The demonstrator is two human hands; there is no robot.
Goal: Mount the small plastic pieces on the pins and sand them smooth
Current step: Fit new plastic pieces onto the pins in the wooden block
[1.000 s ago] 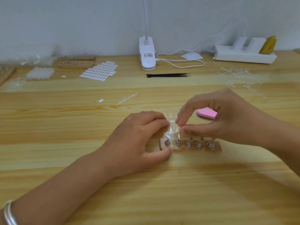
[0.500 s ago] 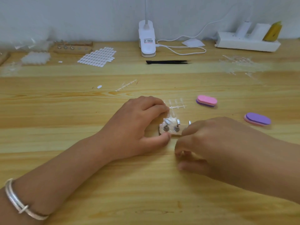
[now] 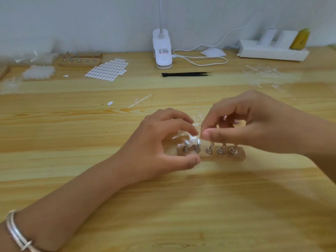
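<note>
block [image 3: 236,157] on desk [image 3: 181,206] is gripped at its left end by left hand [image 3: 160,142]. a clear piece [image 3: 189,141] is seated on the leftmost pin [image 3: 185,149]. right hand [image 3: 254,122] is pinched, seemingly on a sprue [image 3: 197,125]. pieces are judged light, thin, slippery and easily bent, so best taken by the edges.

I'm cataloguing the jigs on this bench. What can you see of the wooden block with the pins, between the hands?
The wooden block is a pale-brown bar with rounded ends, lying flat on the table. Five metal pins stand in a row along it; the leftmost carries a clear plastic piece. The left hand grips its left end, thumb in front. The right hand hovers over the pins.
</note>
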